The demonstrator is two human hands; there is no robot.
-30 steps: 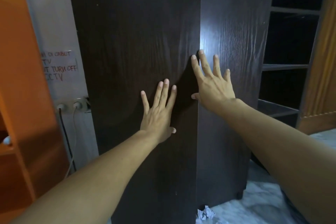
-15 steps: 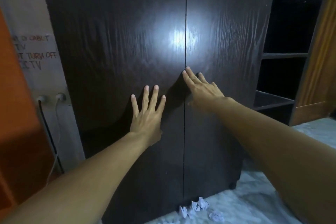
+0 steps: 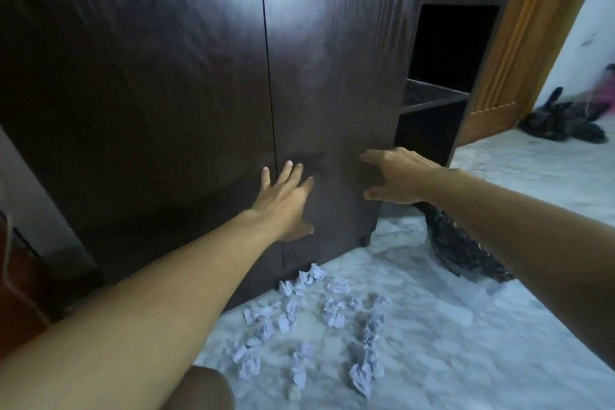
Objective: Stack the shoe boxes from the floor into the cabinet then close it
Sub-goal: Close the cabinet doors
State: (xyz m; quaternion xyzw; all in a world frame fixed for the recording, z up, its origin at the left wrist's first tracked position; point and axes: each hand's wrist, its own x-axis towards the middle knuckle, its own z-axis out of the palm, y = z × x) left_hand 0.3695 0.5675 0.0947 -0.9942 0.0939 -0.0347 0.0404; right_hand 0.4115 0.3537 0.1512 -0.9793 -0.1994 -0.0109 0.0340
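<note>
While both doors of the dark cabinet (image 3: 186, 83) sit flush along the seam running down the centre of the frame, we hold our left hand (image 3: 286, 203) flat against the right-hand door (image 3: 336, 93) just past that seam, fingers spread apart. Our right hand (image 3: 396, 176) hovers at the door's outer edge, centre right, fingers loosely curled and clamped on nothing. Crumpled paper balls (image 3: 312, 319) litter the pale floor (image 3: 466, 343) at lower centre. We see no shoe boxes.

cabinet (image 3: 166, 76) — dark wood grain, slight sheen | floor (image 3: 466, 326) — marbled white | paper balls (image 3: 334, 311) — crumpled
</note>
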